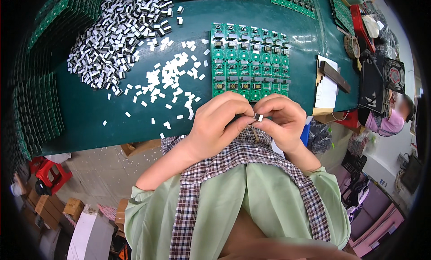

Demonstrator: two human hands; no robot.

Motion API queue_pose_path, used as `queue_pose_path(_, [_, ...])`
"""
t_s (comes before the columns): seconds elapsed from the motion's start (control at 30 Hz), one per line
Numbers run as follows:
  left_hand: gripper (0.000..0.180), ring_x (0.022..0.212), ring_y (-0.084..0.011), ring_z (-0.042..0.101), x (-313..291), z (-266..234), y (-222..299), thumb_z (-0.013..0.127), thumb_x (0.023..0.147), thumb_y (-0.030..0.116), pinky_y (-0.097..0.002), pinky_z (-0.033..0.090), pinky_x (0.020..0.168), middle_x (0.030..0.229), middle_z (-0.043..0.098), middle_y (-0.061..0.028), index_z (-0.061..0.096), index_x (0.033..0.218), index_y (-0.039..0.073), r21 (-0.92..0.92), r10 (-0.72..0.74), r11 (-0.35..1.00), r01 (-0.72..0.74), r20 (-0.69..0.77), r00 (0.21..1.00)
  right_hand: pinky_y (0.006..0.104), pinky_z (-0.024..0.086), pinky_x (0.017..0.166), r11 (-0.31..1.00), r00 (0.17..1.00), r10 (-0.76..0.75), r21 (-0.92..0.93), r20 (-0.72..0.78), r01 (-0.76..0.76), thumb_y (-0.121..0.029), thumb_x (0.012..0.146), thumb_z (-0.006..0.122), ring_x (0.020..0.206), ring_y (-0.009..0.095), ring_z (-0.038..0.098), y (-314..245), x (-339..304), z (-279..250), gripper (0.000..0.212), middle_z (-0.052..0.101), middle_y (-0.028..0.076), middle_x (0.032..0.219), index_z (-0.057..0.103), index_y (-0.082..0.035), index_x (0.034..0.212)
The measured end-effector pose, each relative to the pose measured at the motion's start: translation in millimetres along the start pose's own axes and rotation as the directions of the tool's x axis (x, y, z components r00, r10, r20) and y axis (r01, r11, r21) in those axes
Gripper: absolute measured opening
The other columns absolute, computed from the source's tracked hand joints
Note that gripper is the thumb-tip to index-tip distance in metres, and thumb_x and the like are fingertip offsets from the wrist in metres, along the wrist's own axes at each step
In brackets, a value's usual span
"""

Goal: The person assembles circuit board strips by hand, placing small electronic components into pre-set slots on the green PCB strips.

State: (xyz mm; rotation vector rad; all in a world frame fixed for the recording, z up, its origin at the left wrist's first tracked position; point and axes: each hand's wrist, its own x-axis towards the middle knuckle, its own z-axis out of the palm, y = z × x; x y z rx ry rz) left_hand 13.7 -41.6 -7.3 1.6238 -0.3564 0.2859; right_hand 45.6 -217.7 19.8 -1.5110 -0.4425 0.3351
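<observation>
Between my fingertips is a small black-and-white display module (pixel 259 117), held just off the front edge of the green-topped table. My left hand (pixel 224 118) pinches it from one side. On the other side, my right hand (pixel 283 120) closes thumb and forefinger on it too. Directly beyond my hands lies a green circuit board panel (pixel 249 60). Small digit displays sit in several places in its rows, and some spots in the nearest row hold none. Left of the panel are many scattered small white rectangles (pixel 168 74).
A large heap of black-and-white modules (pixel 116 40) covers the table's far left. Stacked green boards (pixel 40 112) stand along the left edge. To the right, a dark bar (pixel 334 77) rests on white paper (pixel 325 91). A fan (pixel 395 74) and a person in pink (pixel 386 121) are farther right.
</observation>
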Motion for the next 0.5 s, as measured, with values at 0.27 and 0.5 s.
queue_pose_path(0.27, [0.018,0.074,-0.0251,0.059,-2,-3,1,0.068,0.074,0.000,-0.0340,0.048,0.063,0.083,0.058,-0.0092,0.057,0.087,0.003,-0.031,-0.041,0.999,0.044,0.100,0.994,0.0273,0.052,0.063,0.902,0.978,-0.094,-0.399,0.188,0.164,0.000,0.065,0.076,0.074,0.020,0.064,-15,13,-16,0.020,0.065,0.010,0.083,0.066,0.000,0.083])
queue_pose_path(0.5, [0.020,0.079,-0.0265,0.063,4,0,3,0.067,0.075,-0.002,-0.0325,0.051,0.067,0.090,0.062,-0.0116,0.064,0.094,0.001,0.101,-0.008,0.995,0.007,0.012,1.000,0.0284,0.053,0.063,0.820,0.983,-0.175,-0.544,0.058,0.178,0.001,0.067,0.074,0.075,0.023,0.067,-17,6,-11,0.022,0.068,0.011,0.083,0.069,-0.001,0.089])
